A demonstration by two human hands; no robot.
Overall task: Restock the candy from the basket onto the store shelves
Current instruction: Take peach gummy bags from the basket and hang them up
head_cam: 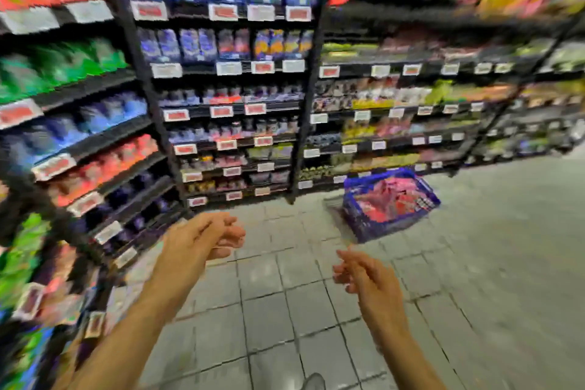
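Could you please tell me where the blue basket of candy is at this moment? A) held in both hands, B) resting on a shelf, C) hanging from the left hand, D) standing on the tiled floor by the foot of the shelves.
D: the blue basket stands on the tiled floor near the bottom of the shelves, while the left hand and the right hand are both empty and apart from it.

Grey tiled floor (pixel 269 310) with dark grout lines, directly below and between left hand (pixel 202 239) and right hand (pixel 368 280). Grey shoe toe (pixel 313 382) low, nearer than both hands. White-and-red price labels (pixel 221 111) in blurred rows, above and beyond the left hand.
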